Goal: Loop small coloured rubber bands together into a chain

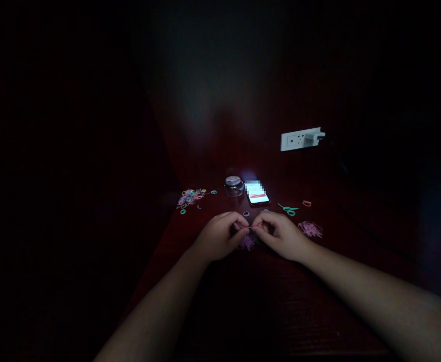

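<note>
My left hand (222,232) and my right hand (278,232) meet above the table, fingertips nearly touching. Between them is a thin pale band (250,228), pinched at one end by each hand; it looks like a small elastic hair band, though little of it shows. Just below the fingers lies a small heap of purple bands (248,242), partly covered by the hands. A pale purple ring-shaped band (246,213) rests right behind the fingertips. To the right of my right hand is a heap of pink bands (311,230).
A mixed heap of coloured bands (190,197) lies at the left. Behind my hands stand a clear lidded jar (234,187) and a lit phone (257,192). Green bands (289,209) and an orange band (306,203) lie at right. A wall socket (299,139) holds a plugged-in charger.
</note>
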### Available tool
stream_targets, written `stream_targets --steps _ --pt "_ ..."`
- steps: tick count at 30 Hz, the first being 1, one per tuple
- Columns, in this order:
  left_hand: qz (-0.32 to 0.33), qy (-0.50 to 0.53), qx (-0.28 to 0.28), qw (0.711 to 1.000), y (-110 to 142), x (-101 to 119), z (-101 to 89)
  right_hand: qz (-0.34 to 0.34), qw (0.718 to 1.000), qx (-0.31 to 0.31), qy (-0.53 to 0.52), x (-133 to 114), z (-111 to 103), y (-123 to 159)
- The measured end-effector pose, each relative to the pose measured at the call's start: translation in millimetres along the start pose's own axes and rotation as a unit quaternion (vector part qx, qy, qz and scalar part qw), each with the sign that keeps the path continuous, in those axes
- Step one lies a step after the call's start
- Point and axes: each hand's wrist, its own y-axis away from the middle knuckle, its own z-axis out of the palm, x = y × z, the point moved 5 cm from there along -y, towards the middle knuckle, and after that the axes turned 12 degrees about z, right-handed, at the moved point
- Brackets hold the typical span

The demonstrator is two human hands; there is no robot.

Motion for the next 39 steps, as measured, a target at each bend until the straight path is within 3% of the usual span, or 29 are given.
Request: stream_targets --steps 39 --pt "0.011 -0.023 0.018 1.0 -1.4 -0.7 -3.9 0.008 0.999 0.001 -0.038 2.5 -1.3 -0.6"
